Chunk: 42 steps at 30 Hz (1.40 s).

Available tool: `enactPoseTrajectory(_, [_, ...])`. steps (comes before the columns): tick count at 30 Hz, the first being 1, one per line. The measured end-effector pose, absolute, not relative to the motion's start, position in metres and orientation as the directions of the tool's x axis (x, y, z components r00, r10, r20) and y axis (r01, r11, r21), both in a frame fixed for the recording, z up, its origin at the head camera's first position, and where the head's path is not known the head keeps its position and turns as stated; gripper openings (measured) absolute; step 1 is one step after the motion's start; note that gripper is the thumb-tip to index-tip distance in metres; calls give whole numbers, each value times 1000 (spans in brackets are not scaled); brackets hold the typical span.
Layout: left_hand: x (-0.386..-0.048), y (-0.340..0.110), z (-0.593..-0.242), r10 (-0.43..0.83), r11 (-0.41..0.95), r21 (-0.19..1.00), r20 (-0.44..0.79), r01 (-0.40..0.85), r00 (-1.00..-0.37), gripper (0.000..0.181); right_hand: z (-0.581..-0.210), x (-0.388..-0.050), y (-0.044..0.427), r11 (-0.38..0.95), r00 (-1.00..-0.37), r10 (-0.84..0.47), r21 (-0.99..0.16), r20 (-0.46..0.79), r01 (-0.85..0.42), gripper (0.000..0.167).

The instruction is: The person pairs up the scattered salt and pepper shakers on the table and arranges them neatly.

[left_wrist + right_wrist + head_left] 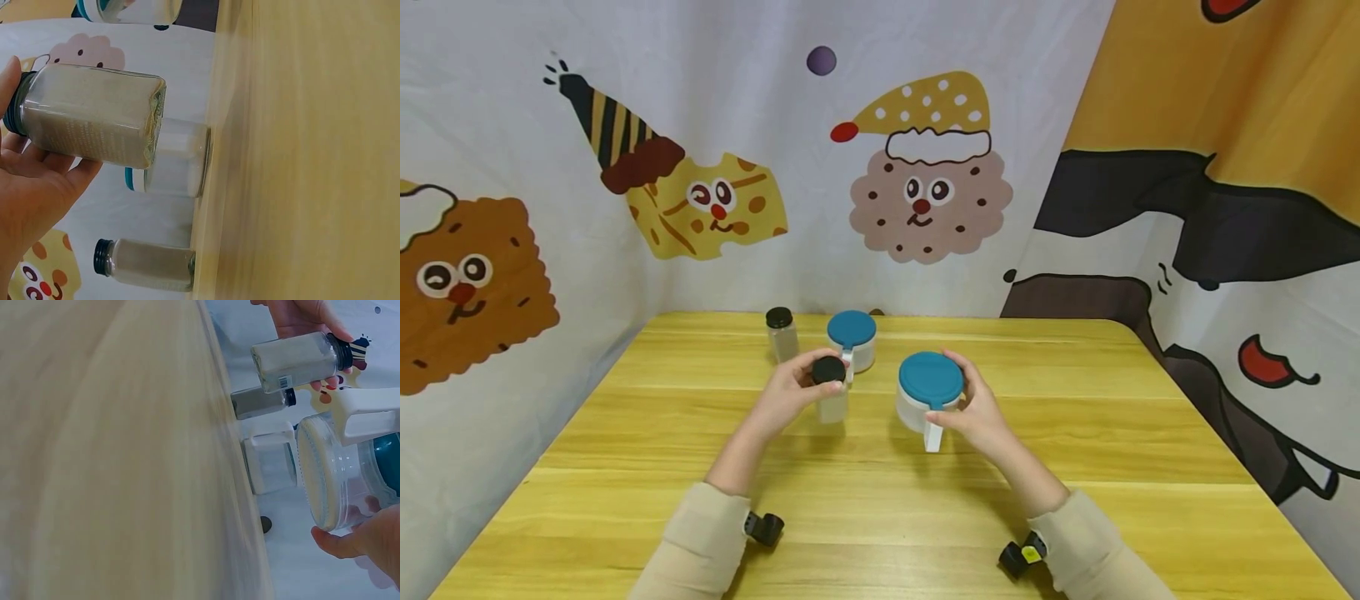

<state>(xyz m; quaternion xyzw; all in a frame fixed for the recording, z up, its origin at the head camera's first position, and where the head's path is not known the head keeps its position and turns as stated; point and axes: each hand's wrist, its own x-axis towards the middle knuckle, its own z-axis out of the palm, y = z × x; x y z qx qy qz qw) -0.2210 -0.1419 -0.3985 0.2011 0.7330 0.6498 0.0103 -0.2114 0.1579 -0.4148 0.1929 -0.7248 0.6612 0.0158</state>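
My left hand grips a squarish glass jar by its black lid end, holding it above the table. The jar looks filled with pale powder. In my right hand is a round clear seasoning pot with a blue lid and a white handle, also raised off the table. Something pale lies in the bottom of that pot, as the right wrist view shows. Behind the hands stand a second black-lidded jar and a second blue-lidded pot, its lower front partly hidden by the left hand's jar.
The wooden table reaches back to a hanging cloth printed with cartoon food figures. A small black camera is strapped to the left wrist, another to the right.
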Motion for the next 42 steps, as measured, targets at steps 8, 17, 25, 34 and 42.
enactPoseTrajectory(8, [-220, -135, -401, 342, 32, 954, 268, 296, -901, 42, -415, -210, 164, 68, -926, -255, -950, 277, -303, 90])
enactPoseTrajectory(17, [-221, -124, -401, 365, 31, 953, 271, 303, -891, 41, -416, -207, 170, 73, -921, -258, -945, 292, -320, 90])
enactPoseTrajectory(25, [-222, -117, -401, 387, -13, 949, 294, 314, -874, 39, -415, -203, 180, 87, -920, -255, -941, 296, -327, 90])
enactPoseTrajectory(34, [-222, -106, -396, 399, 12, 953, 274, 303, -875, 40, -415, -201, 193, 93, -924, -242, -940, 297, -327, 89])
enactPoseTrajectory(42, [-223, -94, -391, 415, 21, 962, 240, 273, -877, 40, -414, -198, 203, 101, -929, -222, -941, 296, -324, 89])
